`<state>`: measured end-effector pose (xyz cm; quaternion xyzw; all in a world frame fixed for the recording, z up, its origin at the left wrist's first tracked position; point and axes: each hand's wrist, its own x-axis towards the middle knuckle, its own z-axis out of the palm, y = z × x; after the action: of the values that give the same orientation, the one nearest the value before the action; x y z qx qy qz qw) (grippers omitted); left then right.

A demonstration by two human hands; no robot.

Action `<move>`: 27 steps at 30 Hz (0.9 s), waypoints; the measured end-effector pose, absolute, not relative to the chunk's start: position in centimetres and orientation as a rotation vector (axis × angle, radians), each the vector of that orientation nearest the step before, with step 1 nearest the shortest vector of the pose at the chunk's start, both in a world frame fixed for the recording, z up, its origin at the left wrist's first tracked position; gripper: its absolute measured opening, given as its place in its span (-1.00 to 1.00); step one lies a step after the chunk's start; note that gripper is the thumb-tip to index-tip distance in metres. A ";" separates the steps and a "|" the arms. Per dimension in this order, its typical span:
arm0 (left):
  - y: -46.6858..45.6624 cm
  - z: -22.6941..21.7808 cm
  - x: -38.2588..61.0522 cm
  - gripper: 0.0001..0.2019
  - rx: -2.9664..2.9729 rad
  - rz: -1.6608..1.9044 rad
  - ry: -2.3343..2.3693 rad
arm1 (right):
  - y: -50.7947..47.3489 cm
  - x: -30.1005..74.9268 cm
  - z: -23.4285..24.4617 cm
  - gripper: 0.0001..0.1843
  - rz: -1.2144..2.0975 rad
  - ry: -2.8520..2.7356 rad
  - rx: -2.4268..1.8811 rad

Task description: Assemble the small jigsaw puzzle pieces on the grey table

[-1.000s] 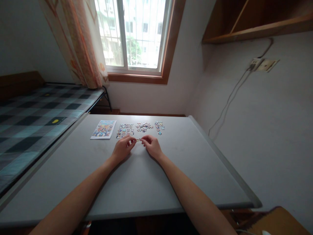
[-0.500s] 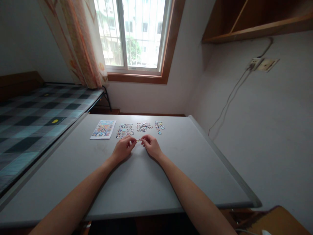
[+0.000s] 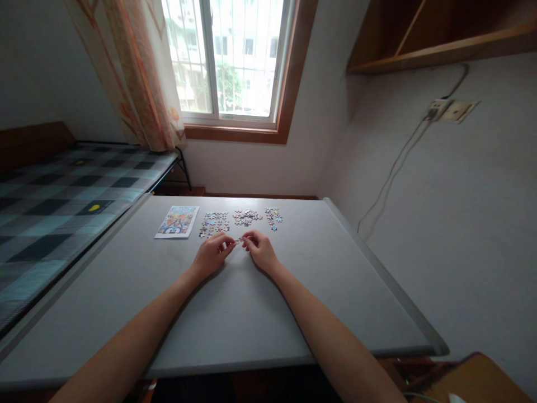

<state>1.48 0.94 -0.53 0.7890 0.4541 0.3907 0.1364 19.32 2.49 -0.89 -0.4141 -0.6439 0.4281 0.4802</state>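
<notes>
Both my hands rest on a grey table [image 3: 235, 313], fingertips meeting at a small yellowish puzzle piece [image 3: 238, 241]. My left hand [image 3: 212, 254] pinches the piece from the left. My right hand [image 3: 260, 251] pinches it from the right, fingers curled. Just beyond the hands lie three clusters of loose colourful puzzle pieces: one on the left [image 3: 214, 223], one in the middle [image 3: 247, 217], a smaller one on the right [image 3: 273, 217]. A printed picture card [image 3: 177, 221] lies flat to the left of the pieces.
A bed with a dark checked cover [image 3: 54, 201] runs along the table's left edge. A window [image 3: 229, 59] with a curtain [image 3: 134, 73] is behind. A wall with a socket and cable [image 3: 448, 111] stands to the right, a wooden shelf [image 3: 436, 39] above.
Almost nothing has moved. My right fingers have shifted slightly on the small piece between the two hands.
</notes>
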 end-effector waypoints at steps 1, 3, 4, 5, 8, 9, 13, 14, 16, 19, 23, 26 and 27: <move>0.9 -0.5 1.5 -0.85 2.283 1.130 1.316 | 2.5 19.3 -0.9 -0.84 1.044 -1.570 -1.011; 0.9 -0.5 1.5 -0.85 2.279 1.128 1.313 | 2.5 19.3 -0.9 -0.84 1.040 -1.571 -1.011; 1.0 -0.5 1.4 -0.85 2.276 1.128 1.310 | 2.5 19.3 -0.9 -0.84 1.037 -1.571 -1.011; 1.0 -0.5 1.4 -0.85 2.273 1.128 1.308 | 2.4 19.3 -0.8 -0.84 1.034 -1.573 -1.010; 1.0 -0.5 1.4 -0.85 2.267 1.135 1.313 | 2.4 19.3 -0.8 -0.84 1.029 -1.577 -1.011; 1.0 -0.6 1.4 -0.86 2.267 1.140 1.317 | 2.4 19.3 -0.8 -0.84 1.029 -1.578 -1.013; 1.0 -0.6 1.4 -0.85 2.269 1.151 1.339 | 2.4 19.3 -0.8 -0.85 1.027 -1.578 -1.013; 1.0 -0.6 1.4 -0.85 2.264 1.153 1.346 | 2.4 19.3 -0.8 -0.85 1.024 -1.581 -1.011; 1.0 -0.6 1.4 -0.85 2.243 1.165 1.355 | 2.5 19.4 -0.9 -0.84 1.015 -1.594 -1.003; 1.0 -0.7 1.5 -0.79 2.216 1.184 1.350 | 2.5 19.5 -1.1 -0.81 1.003 -1.624 -0.984; 1.0 -0.8 1.4 -0.77 2.233 1.166 1.328 | 2.5 19.5 -1.2 -0.78 0.998 -1.638 -0.970; 1.0 -0.8 1.4 -0.77 2.249 1.148 1.311 | 2.5 19.5 -1.3 -0.76 1.006 -1.648 -0.971; 1.0 -0.8 1.4 -0.77 2.253 1.142 1.306 | 2.5 19.5 -1.3 -0.76 1.008 -1.653 -0.969</move>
<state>1.40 1.05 -0.84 0.7836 0.4540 0.3971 0.1485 19.46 2.54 -1.33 -0.3953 -0.6742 0.4112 0.4692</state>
